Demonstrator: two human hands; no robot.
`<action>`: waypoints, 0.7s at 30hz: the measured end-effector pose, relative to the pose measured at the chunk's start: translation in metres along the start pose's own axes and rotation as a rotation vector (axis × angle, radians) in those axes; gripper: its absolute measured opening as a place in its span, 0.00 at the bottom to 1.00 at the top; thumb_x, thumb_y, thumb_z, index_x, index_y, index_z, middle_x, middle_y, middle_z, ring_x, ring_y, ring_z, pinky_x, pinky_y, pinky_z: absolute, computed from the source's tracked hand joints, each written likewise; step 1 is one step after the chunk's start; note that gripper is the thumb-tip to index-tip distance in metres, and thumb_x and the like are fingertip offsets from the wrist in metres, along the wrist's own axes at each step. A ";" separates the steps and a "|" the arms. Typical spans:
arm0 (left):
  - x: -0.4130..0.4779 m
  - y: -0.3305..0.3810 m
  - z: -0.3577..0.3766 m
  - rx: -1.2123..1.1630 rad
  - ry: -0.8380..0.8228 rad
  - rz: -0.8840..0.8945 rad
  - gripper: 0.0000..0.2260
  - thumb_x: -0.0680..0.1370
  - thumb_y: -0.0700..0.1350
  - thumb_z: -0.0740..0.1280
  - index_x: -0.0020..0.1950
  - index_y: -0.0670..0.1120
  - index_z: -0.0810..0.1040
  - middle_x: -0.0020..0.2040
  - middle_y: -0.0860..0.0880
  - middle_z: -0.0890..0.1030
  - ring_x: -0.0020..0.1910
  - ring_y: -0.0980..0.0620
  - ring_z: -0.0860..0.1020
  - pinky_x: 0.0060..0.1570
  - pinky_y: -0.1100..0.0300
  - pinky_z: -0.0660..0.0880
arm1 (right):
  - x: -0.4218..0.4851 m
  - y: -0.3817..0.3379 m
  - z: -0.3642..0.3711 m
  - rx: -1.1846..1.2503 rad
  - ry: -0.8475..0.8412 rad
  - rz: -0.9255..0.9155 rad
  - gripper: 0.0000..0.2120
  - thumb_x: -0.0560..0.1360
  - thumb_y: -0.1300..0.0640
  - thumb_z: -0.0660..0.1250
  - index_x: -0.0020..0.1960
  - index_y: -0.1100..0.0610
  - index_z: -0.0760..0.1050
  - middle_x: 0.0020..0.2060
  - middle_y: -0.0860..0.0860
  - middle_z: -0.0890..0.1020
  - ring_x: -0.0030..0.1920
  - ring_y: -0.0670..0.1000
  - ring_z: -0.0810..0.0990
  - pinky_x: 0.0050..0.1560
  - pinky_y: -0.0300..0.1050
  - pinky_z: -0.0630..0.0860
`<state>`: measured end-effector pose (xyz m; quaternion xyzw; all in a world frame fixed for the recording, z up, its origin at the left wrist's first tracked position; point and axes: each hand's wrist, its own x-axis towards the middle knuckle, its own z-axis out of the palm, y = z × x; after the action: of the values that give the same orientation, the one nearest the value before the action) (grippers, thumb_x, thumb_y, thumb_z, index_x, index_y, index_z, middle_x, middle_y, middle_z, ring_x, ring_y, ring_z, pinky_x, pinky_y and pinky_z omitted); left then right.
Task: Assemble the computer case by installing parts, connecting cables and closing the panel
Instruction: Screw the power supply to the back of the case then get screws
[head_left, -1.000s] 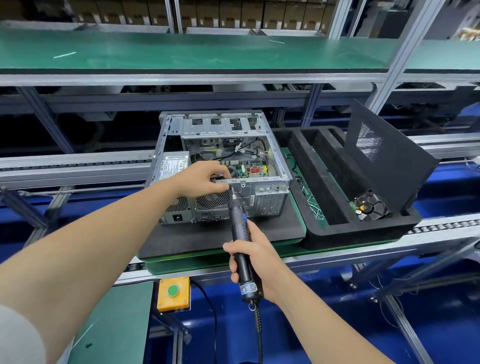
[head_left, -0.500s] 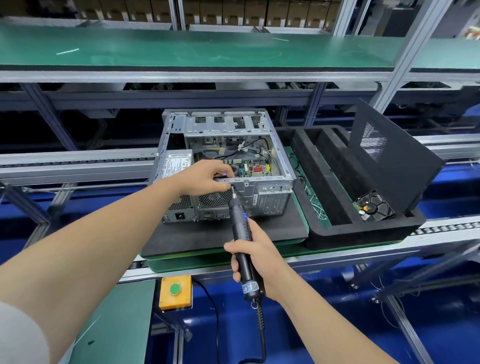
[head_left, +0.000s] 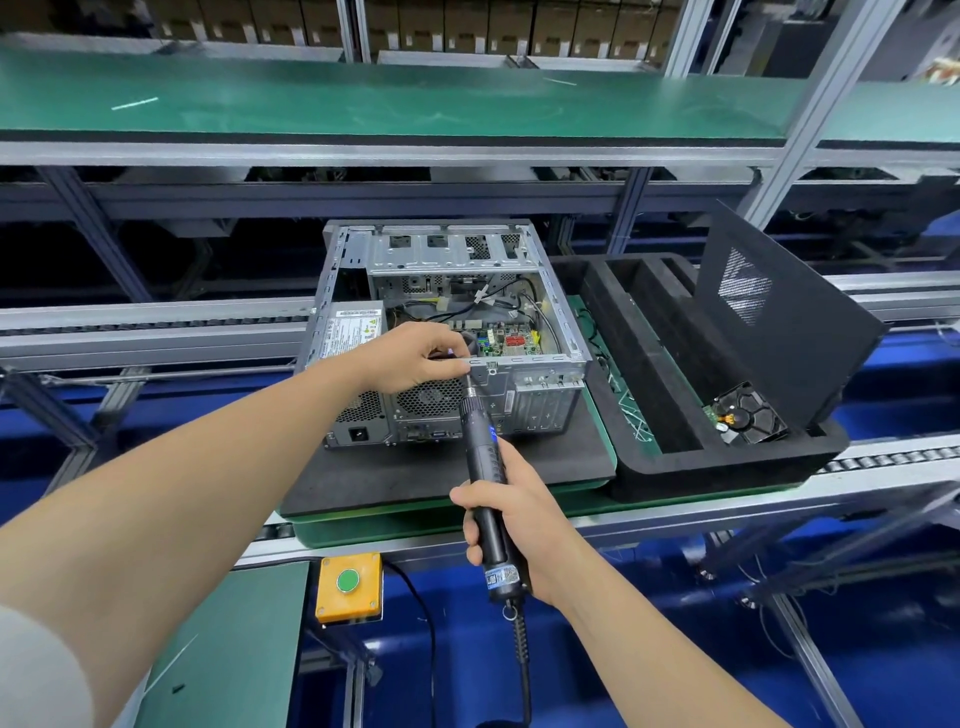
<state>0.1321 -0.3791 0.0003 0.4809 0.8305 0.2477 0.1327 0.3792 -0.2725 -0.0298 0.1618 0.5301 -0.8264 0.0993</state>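
An open grey computer case lies on a black foam pad on the conveyor, its inside facing up, with the motherboard and cables showing. My left hand rests on the case's near rear edge, fingers curled and pinched at the spot where the driver tip meets the metal; what they pinch is too small to see. My right hand grips a black electric screwdriver, its tip against the rear edge beside my left fingertips. A black side panel leans in the foam tray to the right.
A black foam tray with slots holds a small fan at its near right corner. A yellow box with a green button sits below the conveyor rail. The screwdriver's cord hangs down. A green shelf runs overhead.
Both hands and the screwdriver stay in the same place on the case's rear edge. Only the camera view has shifted slightly.
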 end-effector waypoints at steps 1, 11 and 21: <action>0.000 0.000 0.001 0.000 0.005 0.003 0.10 0.80 0.60 0.65 0.48 0.55 0.80 0.45 0.62 0.77 0.46 0.64 0.74 0.47 0.57 0.70 | 0.000 0.000 0.000 0.002 -0.003 0.001 0.28 0.73 0.66 0.73 0.66 0.42 0.75 0.37 0.55 0.77 0.31 0.53 0.75 0.29 0.46 0.74; -0.001 0.000 0.000 0.029 -0.014 0.007 0.10 0.81 0.59 0.64 0.50 0.55 0.79 0.50 0.57 0.78 0.50 0.56 0.76 0.55 0.51 0.74 | 0.003 0.004 0.000 -0.212 0.058 -0.054 0.31 0.73 0.65 0.72 0.65 0.36 0.71 0.41 0.54 0.78 0.32 0.55 0.76 0.31 0.49 0.78; -0.003 -0.003 0.003 0.094 0.001 0.027 0.12 0.82 0.62 0.60 0.51 0.56 0.77 0.48 0.58 0.75 0.49 0.58 0.74 0.54 0.49 0.74 | 0.005 0.006 0.006 -0.190 0.073 -0.053 0.31 0.72 0.64 0.72 0.67 0.38 0.70 0.41 0.54 0.78 0.33 0.55 0.77 0.32 0.49 0.78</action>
<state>0.1327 -0.3817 -0.0034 0.4976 0.8348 0.2104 0.1060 0.3757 -0.2802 -0.0349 0.1676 0.6136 -0.7682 0.0730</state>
